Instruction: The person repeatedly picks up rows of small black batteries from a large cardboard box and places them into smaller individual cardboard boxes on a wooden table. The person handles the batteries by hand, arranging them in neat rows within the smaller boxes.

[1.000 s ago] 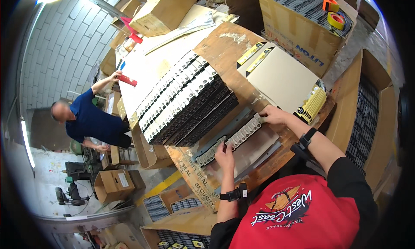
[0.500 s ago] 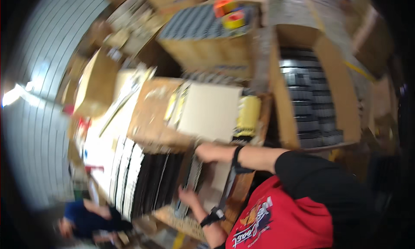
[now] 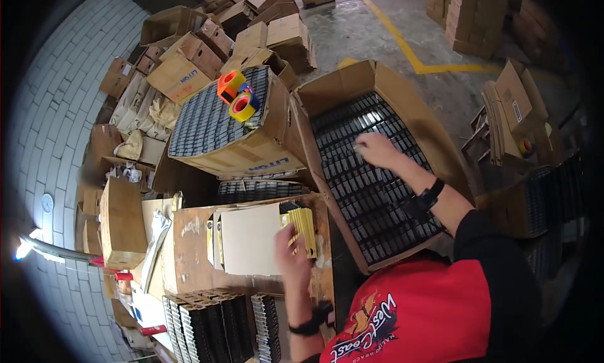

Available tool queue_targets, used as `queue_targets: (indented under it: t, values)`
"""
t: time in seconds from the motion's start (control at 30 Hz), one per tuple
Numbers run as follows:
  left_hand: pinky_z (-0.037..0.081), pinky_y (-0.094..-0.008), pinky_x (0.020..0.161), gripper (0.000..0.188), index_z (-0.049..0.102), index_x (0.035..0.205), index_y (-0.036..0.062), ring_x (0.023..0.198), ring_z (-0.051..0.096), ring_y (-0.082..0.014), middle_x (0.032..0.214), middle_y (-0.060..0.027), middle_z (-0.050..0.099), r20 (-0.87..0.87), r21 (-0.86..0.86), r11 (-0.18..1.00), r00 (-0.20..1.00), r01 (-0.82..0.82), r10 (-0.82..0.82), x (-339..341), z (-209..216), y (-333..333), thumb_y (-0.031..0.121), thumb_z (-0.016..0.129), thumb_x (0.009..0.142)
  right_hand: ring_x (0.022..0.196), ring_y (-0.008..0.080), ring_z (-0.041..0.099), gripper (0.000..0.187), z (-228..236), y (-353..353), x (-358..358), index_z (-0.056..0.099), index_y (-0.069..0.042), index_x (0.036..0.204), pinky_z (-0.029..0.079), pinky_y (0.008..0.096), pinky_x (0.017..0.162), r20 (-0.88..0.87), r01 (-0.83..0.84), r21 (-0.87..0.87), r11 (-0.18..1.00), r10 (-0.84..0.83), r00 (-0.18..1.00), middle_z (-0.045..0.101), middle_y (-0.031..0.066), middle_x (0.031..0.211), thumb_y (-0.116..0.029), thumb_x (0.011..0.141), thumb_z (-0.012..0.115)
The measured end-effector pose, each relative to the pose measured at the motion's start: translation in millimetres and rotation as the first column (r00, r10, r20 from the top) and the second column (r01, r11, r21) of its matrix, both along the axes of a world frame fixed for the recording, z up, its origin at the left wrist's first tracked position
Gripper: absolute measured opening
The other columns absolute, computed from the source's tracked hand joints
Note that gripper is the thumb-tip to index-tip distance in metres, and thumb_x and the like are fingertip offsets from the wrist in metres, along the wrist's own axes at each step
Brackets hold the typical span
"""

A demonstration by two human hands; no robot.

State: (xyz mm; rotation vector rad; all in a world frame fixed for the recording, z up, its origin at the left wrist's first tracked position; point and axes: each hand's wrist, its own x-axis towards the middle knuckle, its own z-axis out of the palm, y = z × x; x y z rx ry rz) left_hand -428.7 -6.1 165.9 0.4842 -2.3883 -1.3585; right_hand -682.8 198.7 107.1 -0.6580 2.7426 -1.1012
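Observation:
My right hand [image 3: 377,150] hangs over a large open carton [image 3: 418,117] with its fingers curled together. Whether anything is in them I cannot make out. Tight rows of small dark pieces with shiny edges [image 3: 365,193] fill that carton. My left hand [image 3: 292,253] is raised with fingers apart and empty, in front of a flat cream-coloured card box [image 3: 250,237]. Beside it a row of yellow flat packs [image 3: 305,231] lies on the worn brown board [image 3: 192,237]. Below stand stacks of black ribbed pieces [image 3: 217,325].
Orange and yellow tape dispensers [image 3: 242,105] rest on a full carton [image 3: 264,146] at the back. Many brown boxes [image 3: 185,64] are piled against the white wall [image 3: 75,111]. A yellow line [image 3: 390,29] crosses the floor. Flattened cardboard [image 3: 503,124] leans at right.
My right hand has moved from the stacked pieces at the front to above the large carton. My left hand has risen from those stacks towards the cream-coloured box. The view has turned.

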Motion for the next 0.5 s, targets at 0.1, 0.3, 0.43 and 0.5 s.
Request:
queue_targets:
  t: [0.1, 0.3, 0.43, 0.5]
  values:
    - [0.042, -0.0366, 0.092, 0.038, 0.051, 0.115, -0.0047, 0.106, 0.052, -0.0327, 0.114, -0.0196, 0.052, 0.101, 0.018, 0.965, 0.960, 0.261, -0.262, -103, -50, 40, 0.013, 0.058, 0.083, 0.073, 0.0345, 0.063, 0.051, -34, 51, -27, 0.062, 0.008, 0.081, 0.050, 0.0411, 0.063, 0.405, -0.018, 0.219, 0.976, -0.074, 0.911, 0.063, 0.0225, 0.078, -0.043, 0.080, 0.059]
    - [0.032, -0.0418, 0.103, 0.050, 0.037, 0.125, -0.0129, 0.121, 0.039, -0.0381, 0.131, -0.0258, 0.038, 0.568, -0.233, 0.971, 0.818, 0.052, 0.092, -208, -103, 73, 0.009, 0.050, 0.081, 0.067, 0.0256, 0.062, 0.072, -117, 50, 6, 0.052, 0.010, 0.108, 0.050, 0.0328, 0.055, 0.688, 0.041, -0.067, 0.997, 0.016, 0.726, 0.064, 0.0197, 0.082, -0.051, 0.075, 0.067]
    - [0.024, -0.0436, 0.108, 0.052, 0.032, 0.128, -0.0132, 0.129, 0.028, -0.0376, 0.139, -0.0241, 0.027, 0.545, -0.423, 0.906, 0.795, -0.013, 0.266, -213, -126, 95, 0.004, 0.046, 0.080, 0.080, 0.0334, 0.062, 0.048, -129, 60, -8, 0.060, 0.009, 0.094, 0.050, 0.0383, 0.071, 0.581, -0.069, -0.035, 0.997, 0.076, 0.810, 0.063, 0.0236, 0.089, -0.035, 0.076, 0.068]
    - [0.024, -0.0439, 0.108, 0.054, 0.032, 0.128, -0.0133, 0.129, 0.028, -0.0369, 0.139, -0.0236, 0.028, 0.545, -0.495, 0.869, 0.773, -0.014, 0.323, -216, -145, 96, 0.005, 0.048, 0.080, 0.085, 0.0373, 0.062, 0.029, -105, 57, -6, 0.063, 0.007, 0.083, 0.049, 0.0416, 0.075, 0.497, -0.055, 0.140, 0.989, -0.022, 0.867, 0.062, 0.0259, 0.089, -0.021, 0.074, 0.062]
